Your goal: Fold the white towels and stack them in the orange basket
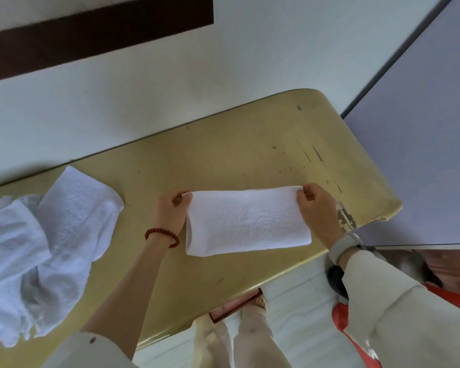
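**Folded towel pinched at its far corners, more waiting at the side**

A white towel point(246, 221), already folded into a long rectangle, lies flat on the yellow counter point(250, 150). The left hand point(171, 211) and right hand point(318, 208) each have fingers point(302, 192) closed narrowly on one far corner of it. A heap of unfolded towels point(43, 248) lies well apart on the left of the counter. An orange shape point(340, 318) low on the right, mostly hidden by the sleeve, is likely the basket.

The towel looks light, soft and limp, with a grippy terry nap; it will sag wherever unsupported. Corner pinches suit the next fold; for carrying, holding it under the folded edge would probably keep the layers together.
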A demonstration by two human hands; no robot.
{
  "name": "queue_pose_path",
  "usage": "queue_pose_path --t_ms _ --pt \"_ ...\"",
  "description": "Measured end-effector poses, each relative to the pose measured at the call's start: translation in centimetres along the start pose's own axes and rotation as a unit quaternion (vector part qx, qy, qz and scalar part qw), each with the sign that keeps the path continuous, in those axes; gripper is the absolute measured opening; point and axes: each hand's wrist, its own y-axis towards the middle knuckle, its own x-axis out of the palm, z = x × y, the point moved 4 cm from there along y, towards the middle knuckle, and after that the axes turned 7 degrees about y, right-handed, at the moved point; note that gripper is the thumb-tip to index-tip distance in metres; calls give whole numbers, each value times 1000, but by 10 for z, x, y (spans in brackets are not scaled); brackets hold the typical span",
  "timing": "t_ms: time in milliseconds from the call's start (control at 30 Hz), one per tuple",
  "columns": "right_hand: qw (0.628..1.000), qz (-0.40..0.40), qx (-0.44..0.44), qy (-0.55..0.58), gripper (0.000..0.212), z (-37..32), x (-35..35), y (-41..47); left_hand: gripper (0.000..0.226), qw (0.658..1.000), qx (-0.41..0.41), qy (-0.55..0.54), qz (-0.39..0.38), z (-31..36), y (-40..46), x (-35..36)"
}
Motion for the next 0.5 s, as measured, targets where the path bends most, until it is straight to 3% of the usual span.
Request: queue_pose_path --t_ms 500 --pt "996 13 -51 -69 27 15 17 5 36 994 23 104 -26 -9 10 2"
